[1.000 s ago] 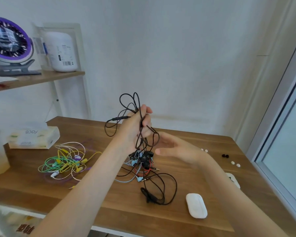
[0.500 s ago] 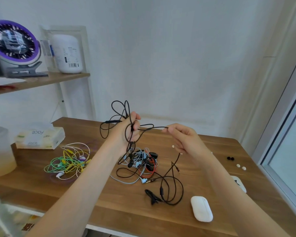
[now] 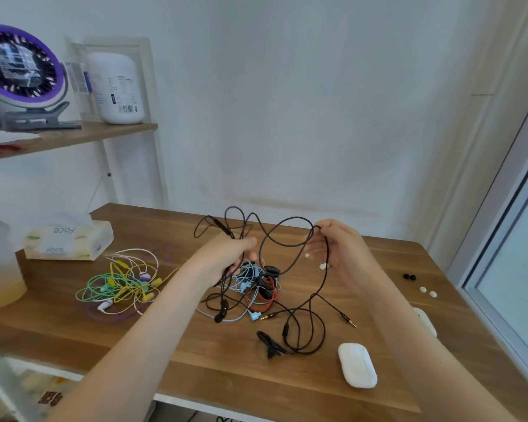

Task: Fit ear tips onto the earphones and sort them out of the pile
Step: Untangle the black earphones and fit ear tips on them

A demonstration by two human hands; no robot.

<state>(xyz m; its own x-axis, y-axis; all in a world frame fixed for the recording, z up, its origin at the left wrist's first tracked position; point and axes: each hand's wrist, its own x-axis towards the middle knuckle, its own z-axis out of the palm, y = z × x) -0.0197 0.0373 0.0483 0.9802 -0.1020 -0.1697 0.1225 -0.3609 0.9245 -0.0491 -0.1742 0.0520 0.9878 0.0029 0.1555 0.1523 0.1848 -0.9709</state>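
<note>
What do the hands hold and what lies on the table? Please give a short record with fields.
left hand: grips bunched black earphone cable above the pile
right hand: pinches a loop of that cable
pile: black, red, blue earphones, tangled, table centre
coloured bundle: green, yellow, white earphones, left of pile
ear tips: black pair, white pair, near right edge
white case: front right

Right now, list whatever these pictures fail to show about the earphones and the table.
1. Head view: the back of the left hand hides how many strands of the black cable it grips.
2. Head view: the black earbuds are too small to show whether tips are fitted.
3. Head view: the right forearm covers most of a white object.
</note>
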